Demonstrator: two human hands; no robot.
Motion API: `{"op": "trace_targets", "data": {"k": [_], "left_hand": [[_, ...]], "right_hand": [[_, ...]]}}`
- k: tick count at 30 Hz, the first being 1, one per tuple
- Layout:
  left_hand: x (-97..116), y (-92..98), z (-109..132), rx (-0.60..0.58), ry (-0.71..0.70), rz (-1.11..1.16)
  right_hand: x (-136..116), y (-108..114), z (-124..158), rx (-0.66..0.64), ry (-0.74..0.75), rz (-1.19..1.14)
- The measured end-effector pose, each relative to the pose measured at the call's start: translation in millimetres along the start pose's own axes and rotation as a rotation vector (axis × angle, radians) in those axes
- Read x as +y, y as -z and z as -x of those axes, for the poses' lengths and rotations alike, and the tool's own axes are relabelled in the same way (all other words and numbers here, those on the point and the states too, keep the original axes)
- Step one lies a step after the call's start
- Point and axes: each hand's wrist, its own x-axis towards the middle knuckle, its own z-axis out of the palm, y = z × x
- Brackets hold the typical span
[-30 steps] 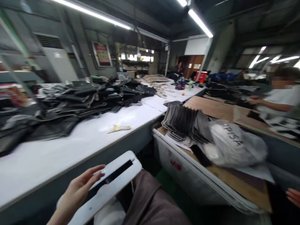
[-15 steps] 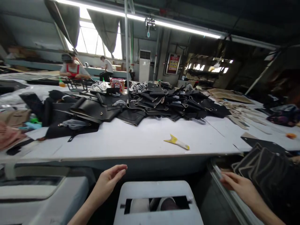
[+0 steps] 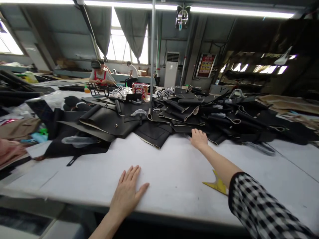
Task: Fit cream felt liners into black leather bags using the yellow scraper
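Since half a second ago, the left hand (image 3: 128, 192) has come from the gap before the table onto the smooth white tabletop (image 3: 161, 169), and the right hand (image 3: 199, 139) has crossed from low on the right to the near edge of a loose heap of floppy black leather-like pieces with pale cut edges (image 3: 181, 114). That heap spreads from left to right over the far part of the tabletop.

On the near side, the left hand rests open, palm down, thumb apart from the fingers, holding nothing. The right hand reaches farther, its fingers bent at the heap's edge; whether they pinch a piece cannot be told, as the back of the hand hides the fingertips. Left of it lies a flat black panel with a pointed near corner (image 3: 154, 132). Partly covered by the right forearm is a flat yellow tool with a forked end (image 3: 218, 185); the black-and-white checked sleeve (image 3: 256, 202) is close to it.

Because the pieces overlap so loosely, a pull on one could drag its neighbours along or make the heap slump to the near side. A clear plastic wrapping (image 3: 78, 141) on the left could snag on a metal fitting, and the sleeve, if drawn back low, could sweep the yellow tool toward the near edge.
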Motion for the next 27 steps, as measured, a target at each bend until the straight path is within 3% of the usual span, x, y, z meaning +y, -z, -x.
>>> {"op": "trace_targets", "data": {"k": [3,6,11,16,21,24,27], "left_hand": [[-1.8,-1.5,2.7,0.014,-0.018,-0.058],[-4.7,-2.1,2.0,0.026,-0.038,-0.097],[-4.1,0.1,-0.1,0.036,-0.047,-0.095],[-1.9,3.6,0.8,0.052,-0.025,0.005],[3.1,10.4,3.2,0.136,-0.025,0.209],[19.6,46.3,4.4,0.324,0.057,0.422],[43.3,108.7,8.4,0.555,0.085,0.644]], "right_hand": [[4.8,-17.5,-40.3,-0.041,-0.029,0.119],[9.8,-28.5,-64.1,-0.128,0.037,0.197],[6.3,-24.4,-64.7,-0.233,0.275,0.273],[0.5,13.6,-11.5,-0.205,0.45,0.295],[-12.5,90.2,42.7,-0.032,0.426,0.268],[-35.7,134.1,74.8,0.028,0.445,0.233],[-72.3,155.0,130.6,0.0,0.585,0.18]]}}
